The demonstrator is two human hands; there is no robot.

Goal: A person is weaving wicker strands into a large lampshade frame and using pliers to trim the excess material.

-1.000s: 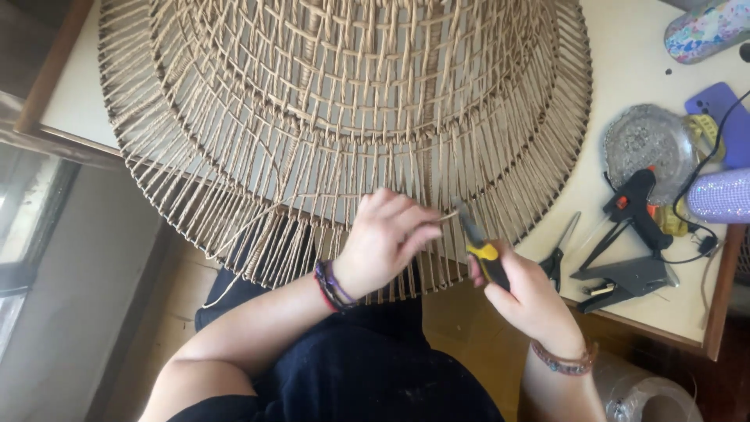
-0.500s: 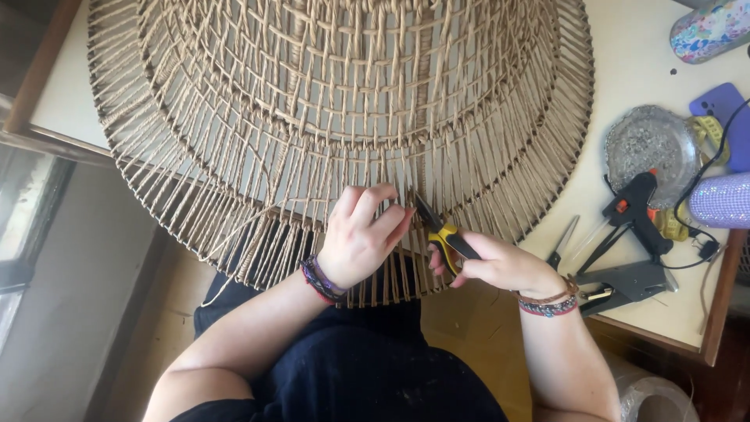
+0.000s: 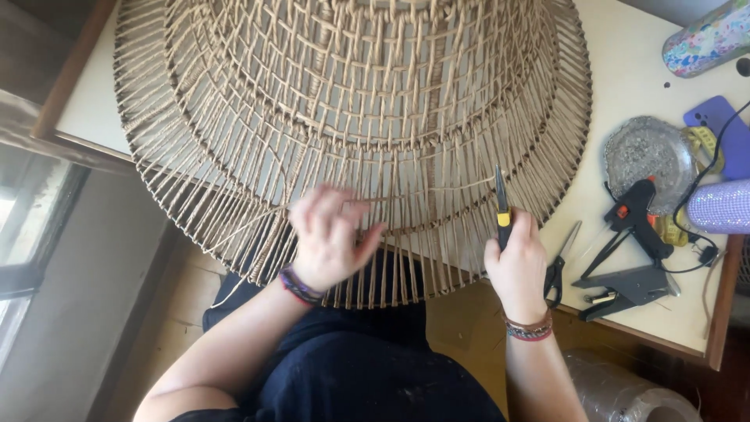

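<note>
— What is nearest the camera?

— A seated person in dark clothing, forearms reaching up to a big woven wicker shade (image 3: 351, 117) that lies on the white table (image 3: 625, 70) and overhangs its near edge above the lap.

— And the hands?

— The left hand (image 3: 328, 238), motion-blurred, has its fingers closed on a thin strand (image 3: 375, 200) at the shade's lower rim. The right hand (image 3: 516, 262) is clamped around the yellow-and-black handles of a pair of pliers (image 3: 501, 207), which point up at the rim (whether the tips are together cannot be told).

— To the right?

— Just beside the right hand lie scissors (image 3: 561, 266); past them a black glue gun (image 3: 634, 215) on its stand, then a round silver dish (image 3: 648, 152).

— Farther back?

— A purple phone (image 3: 715, 129) and, at the far corner, a colourful patterned bottle (image 3: 707, 39).
</note>
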